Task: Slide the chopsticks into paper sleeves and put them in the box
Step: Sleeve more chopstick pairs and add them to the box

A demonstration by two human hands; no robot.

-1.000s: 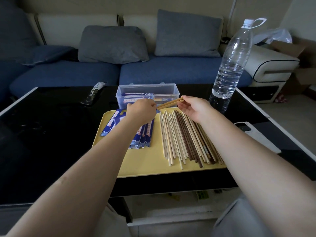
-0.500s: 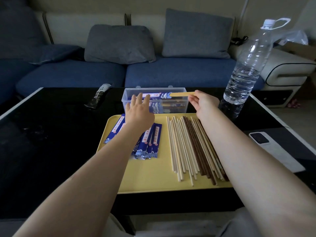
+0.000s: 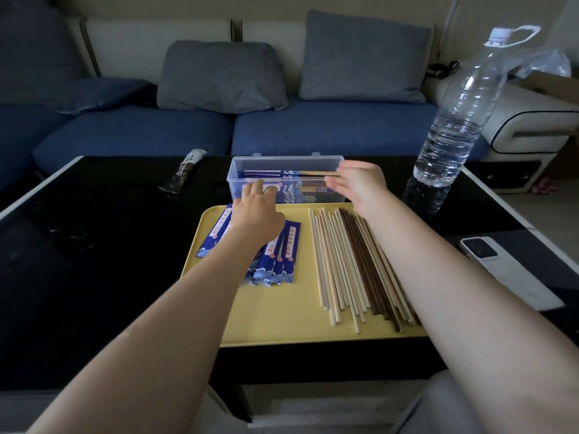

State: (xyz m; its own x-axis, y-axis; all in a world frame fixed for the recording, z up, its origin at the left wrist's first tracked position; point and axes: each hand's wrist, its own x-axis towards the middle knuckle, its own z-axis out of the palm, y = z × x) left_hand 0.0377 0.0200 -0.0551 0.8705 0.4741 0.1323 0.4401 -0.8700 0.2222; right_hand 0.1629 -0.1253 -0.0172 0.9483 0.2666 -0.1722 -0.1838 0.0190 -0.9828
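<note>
— Behind: blue sofa, grey cushions. Up front: glossy black tabletop (image 3: 94, 261) carrying a flat yellow plastic tray (image 3: 275, 317), a tall clear water bottle (image 3: 454, 120), a white phone (image 3: 501, 267) at the right edge.

— And the task's things?

— Bare wooden chopsticks (image 3: 351, 264), pale and dark brown, lying side by side on the tray's right half. Blue printed paper sleeves (image 3: 282, 255) fanned on the left half. Clear rectangular plastic box (image 3: 282, 177) just beyond the tray, lid off, already holding several sleeved pairs, wooden tips poking out on the right.

— Hands?

— Left hand (image 3: 257, 211) spread flat, palm down, fingertips at the box's near wall, holding nothing. Right hand (image 3: 357, 183) open too, fingers relaxed at the box's right end, beside the protruding tips; actual contact hard to tell.

— Handling?

— Likely light, stiff, smooth sticks, prone to rolling: best pinched as a pair near the thick end, tips kept level. Sleeves thin and floppy, probably easy to crease or tear: better held near the open mouth, pressed lightly to gape, sticks fed in straight
</note>
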